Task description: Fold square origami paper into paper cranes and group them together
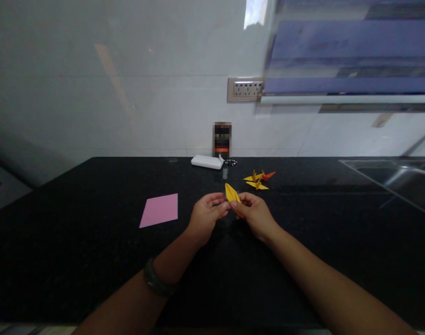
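A folded piece of yellow origami paper (232, 192), narrow and pointed at its upper end, is pinched between the thumb and fingers of my right hand (257, 215). My right fingers cover its lower part. My left hand (205, 216) is just left of it, fingers curved and apart from the thumb, the fingertips close to the paper's left edge. Whether the left thumb touches the paper I cannot tell. A flat pink square sheet (159, 210) lies on the dark counter to the left of my hands. Beyond my right hand sit two yellow paper cranes (257, 184) and an orange paper crane (267, 176).
At the back of the black counter (104, 260) lies a white oblong device (207, 162) with a beaded strap (230, 162). Behind it a dark, pixelated upright object (222, 139) leans on the tiled wall. A sink (390, 186) is at the right, a wall socket (245, 89) above.
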A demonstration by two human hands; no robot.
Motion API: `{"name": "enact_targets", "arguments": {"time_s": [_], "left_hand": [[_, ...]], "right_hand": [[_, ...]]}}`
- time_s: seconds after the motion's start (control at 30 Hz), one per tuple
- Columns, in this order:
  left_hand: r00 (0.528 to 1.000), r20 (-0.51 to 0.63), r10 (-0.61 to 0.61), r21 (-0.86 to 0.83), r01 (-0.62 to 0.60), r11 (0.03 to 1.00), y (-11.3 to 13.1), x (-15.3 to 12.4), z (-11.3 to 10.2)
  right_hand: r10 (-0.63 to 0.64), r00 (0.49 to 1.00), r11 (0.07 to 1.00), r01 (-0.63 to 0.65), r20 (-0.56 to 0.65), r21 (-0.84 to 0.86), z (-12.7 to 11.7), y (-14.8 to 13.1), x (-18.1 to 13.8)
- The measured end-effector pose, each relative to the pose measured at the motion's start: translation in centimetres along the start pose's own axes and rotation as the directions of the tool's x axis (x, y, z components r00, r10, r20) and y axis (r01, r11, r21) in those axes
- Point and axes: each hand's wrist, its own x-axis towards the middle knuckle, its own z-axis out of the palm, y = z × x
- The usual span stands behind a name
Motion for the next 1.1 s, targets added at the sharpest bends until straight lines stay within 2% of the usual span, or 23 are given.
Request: {"name": "enact_targets", "arguments": {"time_s": [0.1,0.3,0.5,0.67,0.93,1.1], "left_hand": [[0.999,0.04,0.005,0.089,-0.009,0.996,0.03,-0.17,0.07],[0.999,0.004,0.047,0.109,-0.047,0.993,0.0,-0.32,0.09],[0.997,-0.035,0.073,0.088,-0.07,0.994,-0.49,0.17,-0.19],[0.992,-0.029,0.123,0.166,-0.116,0.979,-0.38,0.23,-0.2],[0.984,0.026,0.174,0.332,-0.172,0.928,-0.44,0.11,0.05],[0.977,0.07,0.2,0.437,-0.211,0.875,-0.61,0.24,-0.21]], "right_hand": [[0.074,0.997,0.975,-0.076,0.019,0.209,0.23,-0.09,-0.27],[0.07,0.997,0.956,-0.08,0.044,0.281,0.72,0.03,-0.6],[-0.035,0.999,0.995,0.032,0.033,0.092,0.39,-0.29,-0.59],[-0.099,0.995,0.987,0.095,-0.018,-0.131,-0.07,-0.21,-0.37],[-0.095,0.995,0.973,0.09,-0.01,-0.21,0.29,0.12,-0.39],[-0.197,0.98,0.91,0.198,0.043,-0.365,0.31,0.15,-0.6]]}}
